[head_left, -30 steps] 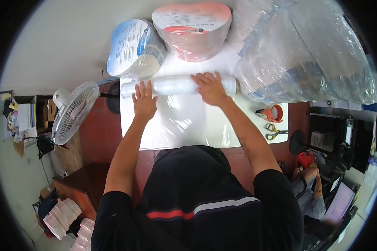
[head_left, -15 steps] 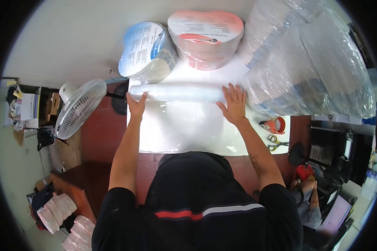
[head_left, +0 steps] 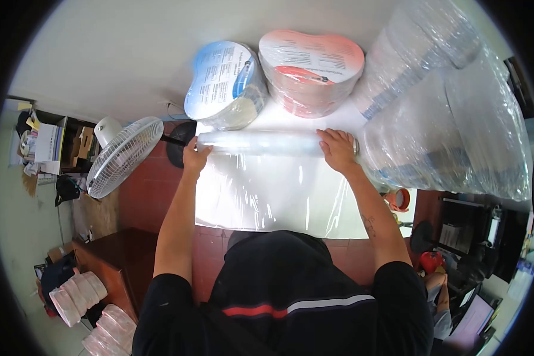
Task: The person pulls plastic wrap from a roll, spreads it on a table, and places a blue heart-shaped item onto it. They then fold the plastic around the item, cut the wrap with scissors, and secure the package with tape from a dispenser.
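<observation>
A roll of clear plastic film [head_left: 267, 143] lies across the white table, and a sheet of film [head_left: 273, 190] spreads from it toward my body. My left hand [head_left: 196, 156] grips the roll's left end, thumb in front. My right hand [head_left: 339, 151] wraps over the roll near its right end, fingers bent on top. Behind the roll stand a blue-topped wrapped stack [head_left: 221, 83] and a red-topped wrapped stack [head_left: 311, 68]. To the right, large plastic-wrapped bundles [head_left: 445, 130] come close to my right hand.
An orange tape roll [head_left: 399, 200] sits at the table's right edge, near partly hidden scissors [head_left: 405, 224]. A white fan [head_left: 124, 155] stands left. A brown wooden cabinet [head_left: 118, 261] is at lower left. Another person [head_left: 438, 293] sits at lower right.
My hands have closed more around the roll's ends. The sheet in front now looks tauter, with more creases, and my right forearm covers part of the scissors. The view has shifted.
</observation>
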A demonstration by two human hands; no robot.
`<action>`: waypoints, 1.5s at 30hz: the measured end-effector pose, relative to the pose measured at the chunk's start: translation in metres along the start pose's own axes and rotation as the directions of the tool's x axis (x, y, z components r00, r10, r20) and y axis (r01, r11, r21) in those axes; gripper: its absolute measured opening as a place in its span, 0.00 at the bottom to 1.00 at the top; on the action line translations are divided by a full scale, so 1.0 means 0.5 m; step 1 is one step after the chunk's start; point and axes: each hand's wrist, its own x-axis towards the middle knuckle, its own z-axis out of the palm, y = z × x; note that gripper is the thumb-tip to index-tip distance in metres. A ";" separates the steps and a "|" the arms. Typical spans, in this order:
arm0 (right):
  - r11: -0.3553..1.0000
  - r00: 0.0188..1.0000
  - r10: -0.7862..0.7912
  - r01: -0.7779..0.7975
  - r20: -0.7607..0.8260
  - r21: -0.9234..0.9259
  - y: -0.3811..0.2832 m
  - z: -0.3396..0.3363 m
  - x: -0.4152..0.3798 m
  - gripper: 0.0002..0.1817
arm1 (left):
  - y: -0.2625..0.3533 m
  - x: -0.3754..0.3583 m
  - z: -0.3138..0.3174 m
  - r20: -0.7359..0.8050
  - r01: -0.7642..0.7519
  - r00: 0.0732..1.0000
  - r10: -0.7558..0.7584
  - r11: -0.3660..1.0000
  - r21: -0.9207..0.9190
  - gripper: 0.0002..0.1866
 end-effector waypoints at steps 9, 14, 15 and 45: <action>0.466 0.837 0.544 -0.364 0.063 0.806 -0.211 0.109 0.243 0.36 | 0.066 0.188 -0.103 0.250 0.332 0.943 -0.218 0.642 -0.691 0.51; -0.114 0.542 0.687 -0.577 0.484 0.809 -0.336 0.161 0.402 0.40 | 0.129 0.308 -0.071 0.470 0.388 0.872 0.135 0.393 -0.833 0.45; -0.173 0.507 0.718 -0.534 0.477 0.828 -0.366 0.150 0.420 0.40 | 0.133 0.326 -0.058 0.474 0.397 0.860 0.190 0.335 -0.854 0.44; -0.219 0.542 0.814 -0.045 0.208 0.975 -0.370 0.267 0.580 0.32 | 0.064 0.385 -0.060 0.457 0.614 0.771 0.444 -0.327 -0.718 0.37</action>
